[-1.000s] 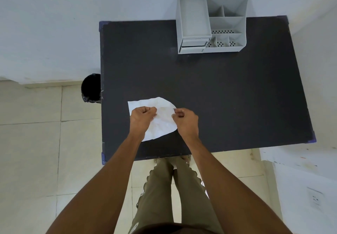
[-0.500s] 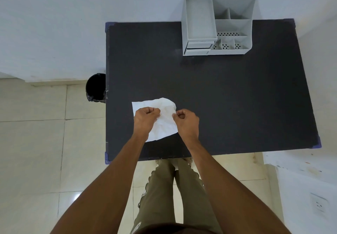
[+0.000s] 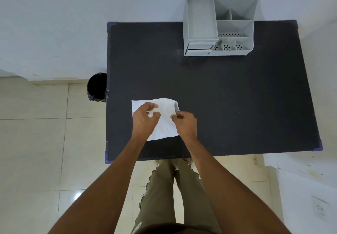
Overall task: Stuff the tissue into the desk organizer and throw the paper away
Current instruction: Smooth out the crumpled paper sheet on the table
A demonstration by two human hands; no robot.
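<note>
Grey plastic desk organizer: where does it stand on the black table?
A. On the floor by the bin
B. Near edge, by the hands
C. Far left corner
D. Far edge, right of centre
D: the grey plastic desk organizer stands at the far edge of the black table, right of centre, well away from both hands.

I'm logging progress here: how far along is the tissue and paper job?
Nothing looks done: the organizer at the table's far edge shows only bare compartments. In hand: both hands, left and right, pinch a white sheet near the front edge. Left: stuffing the tissue, then binning the paper in the black bin beside the table.
</note>
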